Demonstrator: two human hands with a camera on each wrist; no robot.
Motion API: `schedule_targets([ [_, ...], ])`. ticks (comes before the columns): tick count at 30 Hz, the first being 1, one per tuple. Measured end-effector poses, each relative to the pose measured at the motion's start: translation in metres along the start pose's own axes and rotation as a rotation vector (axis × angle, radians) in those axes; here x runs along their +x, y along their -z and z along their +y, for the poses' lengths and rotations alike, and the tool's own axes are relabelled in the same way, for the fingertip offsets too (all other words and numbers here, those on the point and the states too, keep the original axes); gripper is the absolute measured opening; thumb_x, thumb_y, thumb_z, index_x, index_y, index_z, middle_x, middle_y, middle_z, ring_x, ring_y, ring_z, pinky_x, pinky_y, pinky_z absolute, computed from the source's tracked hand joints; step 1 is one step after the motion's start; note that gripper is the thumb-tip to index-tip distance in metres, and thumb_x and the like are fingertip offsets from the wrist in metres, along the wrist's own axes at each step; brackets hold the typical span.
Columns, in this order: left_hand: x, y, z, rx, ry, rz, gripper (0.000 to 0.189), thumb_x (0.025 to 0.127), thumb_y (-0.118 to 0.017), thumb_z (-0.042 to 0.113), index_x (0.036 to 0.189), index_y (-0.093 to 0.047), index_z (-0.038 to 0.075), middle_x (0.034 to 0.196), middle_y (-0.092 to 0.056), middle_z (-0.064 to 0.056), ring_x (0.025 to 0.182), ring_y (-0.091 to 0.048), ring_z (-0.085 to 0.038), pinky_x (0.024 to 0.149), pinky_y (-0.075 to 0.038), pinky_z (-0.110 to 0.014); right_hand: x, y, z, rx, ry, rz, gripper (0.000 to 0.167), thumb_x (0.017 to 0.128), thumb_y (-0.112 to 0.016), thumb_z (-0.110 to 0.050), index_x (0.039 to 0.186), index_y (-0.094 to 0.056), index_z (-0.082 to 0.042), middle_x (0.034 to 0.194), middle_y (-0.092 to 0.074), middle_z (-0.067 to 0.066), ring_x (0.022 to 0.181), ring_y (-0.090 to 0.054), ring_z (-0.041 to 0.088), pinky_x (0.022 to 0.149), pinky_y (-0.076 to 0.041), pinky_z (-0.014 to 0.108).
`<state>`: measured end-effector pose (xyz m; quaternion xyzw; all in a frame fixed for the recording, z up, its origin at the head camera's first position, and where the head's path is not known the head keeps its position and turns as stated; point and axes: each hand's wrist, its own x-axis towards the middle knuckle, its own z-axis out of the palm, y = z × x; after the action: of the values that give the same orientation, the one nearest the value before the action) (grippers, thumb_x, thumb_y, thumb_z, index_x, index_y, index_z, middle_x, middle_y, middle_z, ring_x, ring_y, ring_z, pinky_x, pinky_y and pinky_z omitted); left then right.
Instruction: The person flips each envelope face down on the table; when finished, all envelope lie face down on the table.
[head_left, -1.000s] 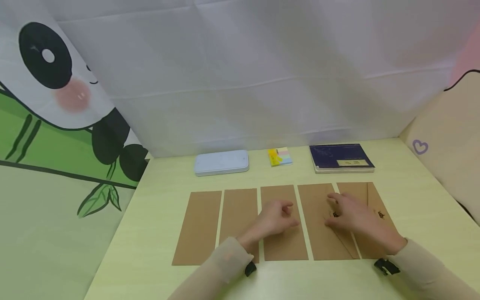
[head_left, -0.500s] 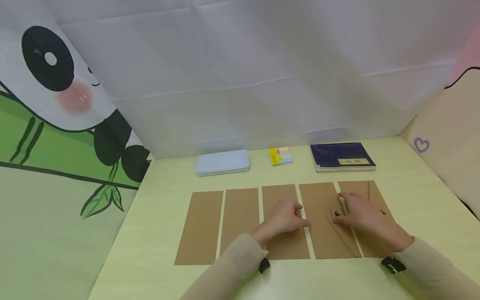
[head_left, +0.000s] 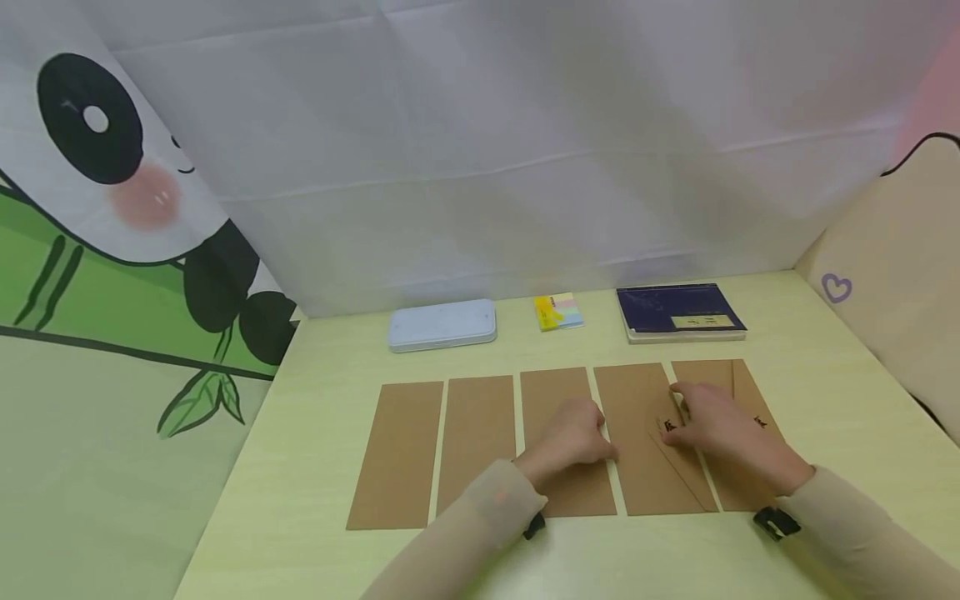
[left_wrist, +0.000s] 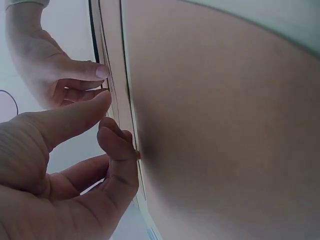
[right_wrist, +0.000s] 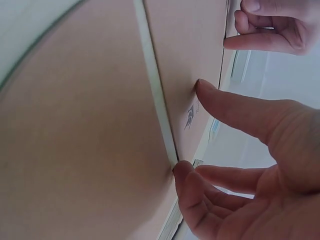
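Several brown paper envelopes lie side by side in a row, the leftmost envelope with its plain face up. My left hand is over the middle envelope, its fingertips by the gap at that envelope's right edge. The right hand reaches over the rightmost envelope. Its thumb touches the second envelope from the right, near a small black print, and its forefinger is at the gap between those two envelopes. Thumb and fingers of each hand stand apart with nothing between them.
Along the back of the pale table are a light-blue flat case, a small pad of coloured sticky notes and a dark blue book. A white cloth hangs behind them. Each wrist wears a black strap.
My left hand has shifted right, from over the middle envelope to its right edge. The right hand has moved slightly right, towards the gap. The envelopes look unmoved.
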<state>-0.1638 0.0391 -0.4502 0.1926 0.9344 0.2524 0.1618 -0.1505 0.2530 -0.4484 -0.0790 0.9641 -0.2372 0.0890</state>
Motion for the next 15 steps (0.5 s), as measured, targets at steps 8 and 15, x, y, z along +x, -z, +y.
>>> schedule_targets([
  [8, 0.0006, -0.0009, 0.0015, 0.133, -0.09, 0.002, 0.037, 0.064, -0.078, 0.005, 0.049, -0.045, 0.011, 0.054, -0.027, 0.005, 0.046, -0.029, -0.01, 0.039, -0.025, -0.021, 0.0024, -0.0001, -0.0006, 0.002, -0.022, -0.003, 0.078, 0.066, -0.088, -0.023, 0.121, -0.048, 0.017, 0.098, -0.06, 0.025, 0.088, -0.057, 0.038, 0.073, -0.047, 0.05],
  [15, 0.0021, -0.0034, -0.0006, 0.168, -0.132, 0.031, 0.036, 0.063, -0.079, 0.004, 0.049, -0.047, 0.012, 0.054, -0.029, 0.006, 0.048, -0.03, -0.009, 0.04, -0.026, -0.02, 0.0032, 0.002, -0.0055, 0.02, -0.094, -0.024, 0.08, 0.065, -0.088, -0.023, 0.122, -0.047, 0.016, 0.096, -0.06, 0.023, 0.084, -0.056, 0.035, 0.069, -0.048, 0.048],
])
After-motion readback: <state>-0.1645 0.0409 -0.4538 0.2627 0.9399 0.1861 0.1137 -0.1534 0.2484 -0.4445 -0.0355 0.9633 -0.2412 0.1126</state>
